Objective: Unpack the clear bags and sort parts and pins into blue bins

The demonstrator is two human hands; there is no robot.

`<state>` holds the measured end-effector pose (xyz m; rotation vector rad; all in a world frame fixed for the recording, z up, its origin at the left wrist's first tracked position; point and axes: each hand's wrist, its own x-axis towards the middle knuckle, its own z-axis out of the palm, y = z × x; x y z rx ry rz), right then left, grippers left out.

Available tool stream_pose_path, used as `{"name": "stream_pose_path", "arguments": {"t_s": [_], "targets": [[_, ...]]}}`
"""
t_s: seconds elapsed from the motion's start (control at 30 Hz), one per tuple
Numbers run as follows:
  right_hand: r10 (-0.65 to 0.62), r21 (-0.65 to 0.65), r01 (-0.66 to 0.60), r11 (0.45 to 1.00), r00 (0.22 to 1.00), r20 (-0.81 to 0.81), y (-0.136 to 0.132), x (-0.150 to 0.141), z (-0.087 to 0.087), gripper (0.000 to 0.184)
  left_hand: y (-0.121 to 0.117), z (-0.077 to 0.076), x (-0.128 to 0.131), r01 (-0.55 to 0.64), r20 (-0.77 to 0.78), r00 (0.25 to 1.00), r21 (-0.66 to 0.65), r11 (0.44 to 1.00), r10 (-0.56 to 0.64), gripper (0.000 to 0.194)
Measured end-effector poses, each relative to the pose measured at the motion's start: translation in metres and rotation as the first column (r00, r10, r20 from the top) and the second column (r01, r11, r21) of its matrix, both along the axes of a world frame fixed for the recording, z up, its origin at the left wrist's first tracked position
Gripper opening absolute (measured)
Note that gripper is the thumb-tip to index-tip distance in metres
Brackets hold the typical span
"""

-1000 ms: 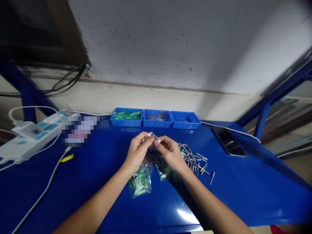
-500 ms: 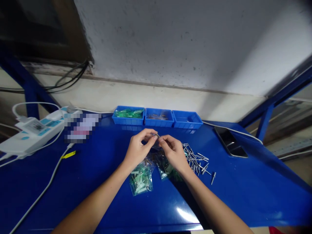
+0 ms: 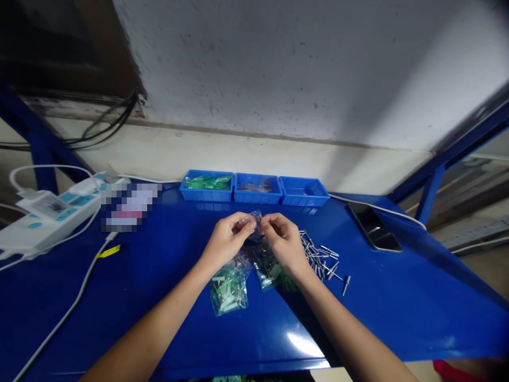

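Observation:
Both hands meet above the blue table (image 3: 397, 313), pinching one small clear plastic bag (image 3: 255, 218) between them. My left hand (image 3: 226, 241) grips its left side with thumb and fingers closed. My right hand (image 3: 284, 241) pinches the right side. Just below the hands lie clear bags of green parts (image 3: 228, 289) and another such bag (image 3: 268, 270). A heap of small metal pins (image 3: 320, 257) lies right of my right hand.
Three blue bins (image 3: 254, 188) line the back edge; the left one holds green parts. A white power strip (image 3: 47, 215) with cables sits far left, and a dark phone (image 3: 374, 228) lies at the right. A yellow tag (image 3: 107, 251) marks a cable.
The hands have shifted slightly and turned the small bag between their fingertips; it now shows more clearly between the thumbs. The camera view has drifted a little.

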<state>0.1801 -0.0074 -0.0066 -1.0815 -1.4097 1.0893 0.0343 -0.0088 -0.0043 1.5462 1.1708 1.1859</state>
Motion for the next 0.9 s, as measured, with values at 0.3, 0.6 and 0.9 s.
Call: {"name": "stream_pose_path", "arguments": {"t_s": [0.3,0.6,0.9], "targets": [[0.105,-0.030,-0.106,0.994,0.994,-0.042,-0.003,-0.002,-0.001,0.016,0.000,-0.005,0.006,-0.084,0.230,0.967,-0.113,0.990,0.109,0.019],[0.082,0.026,-0.083,0.996,0.995,0.065,-0.004,0.001,0.002,0.019,-0.003,-0.006,0.009,-0.035,0.235,0.969,-0.158,0.987,0.072,0.024],[0.089,-0.007,-0.089,0.996,0.995,-0.053,-0.003,-0.003,0.001,0.018,-0.008,-0.015,0.020,-0.151,0.303,0.933,-0.162,0.975,0.195,0.021]]}}
